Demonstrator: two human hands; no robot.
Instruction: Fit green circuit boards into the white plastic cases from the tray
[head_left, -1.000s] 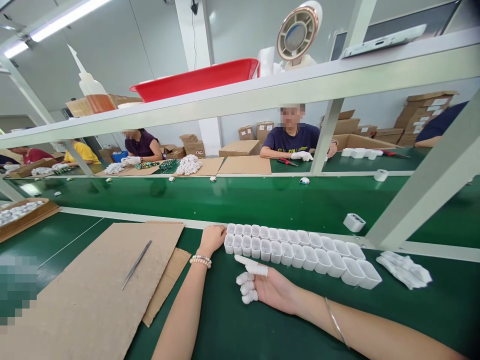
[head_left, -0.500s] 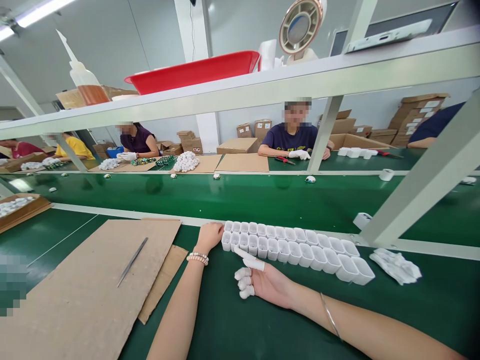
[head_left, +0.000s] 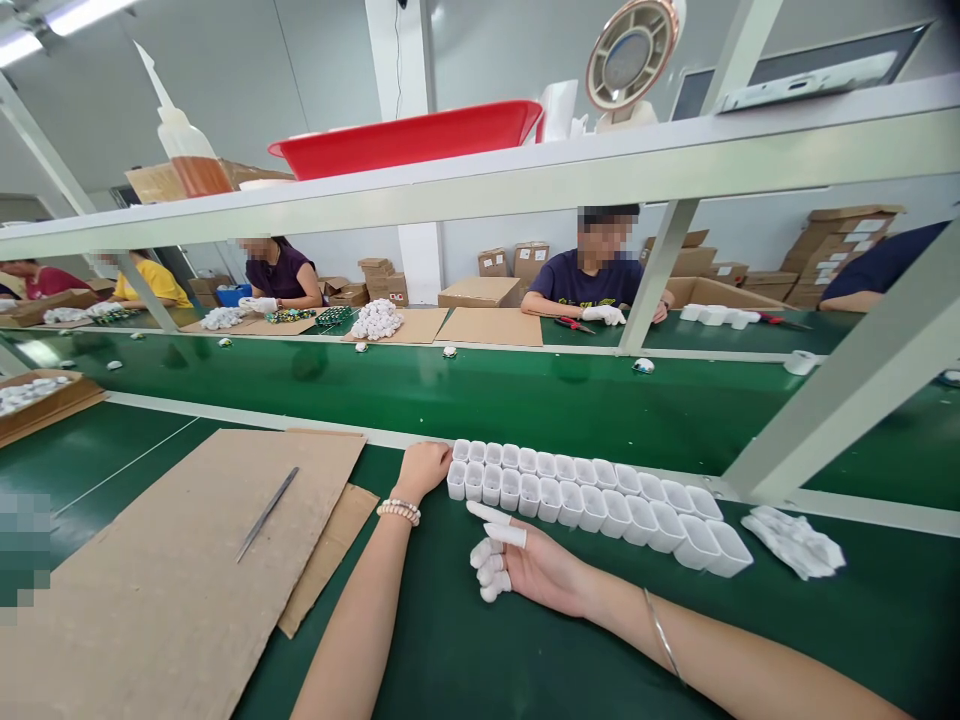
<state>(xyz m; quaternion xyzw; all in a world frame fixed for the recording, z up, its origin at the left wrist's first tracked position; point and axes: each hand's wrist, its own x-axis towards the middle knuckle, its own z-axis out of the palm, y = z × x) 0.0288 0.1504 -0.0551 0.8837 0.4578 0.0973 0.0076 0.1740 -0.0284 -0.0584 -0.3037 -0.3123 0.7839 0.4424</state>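
My left hand [head_left: 424, 468] rests at the left end of two rows of small white plastic cups [head_left: 592, 510], knuckles against the end cups. Its fingers curl under on the far side; whatever they hold, if anything, is hidden. In front of the cups hovers my right hand [head_left: 517, 562], wearing white finger cots. Index and middle fingers stretch out toward the front row, the others bend loosely, and nothing is held. A crumpled white glove [head_left: 795, 542] lies past the right end of the rows.
Left of my arms, tweezers [head_left: 268, 513] lie on a cardboard sheet [head_left: 165, 560]. Behind the cups runs a green conveyor belt [head_left: 360, 390] carrying small white parts. A slanted post [head_left: 840, 350] supports the overhead shelf [head_left: 465, 190]. Co-workers sit across the belt.
The parts on the belt have moved right, and one white cup there has gone from sight near the post. My right fingers have drawn slightly back from the front row. My left hand stays put.
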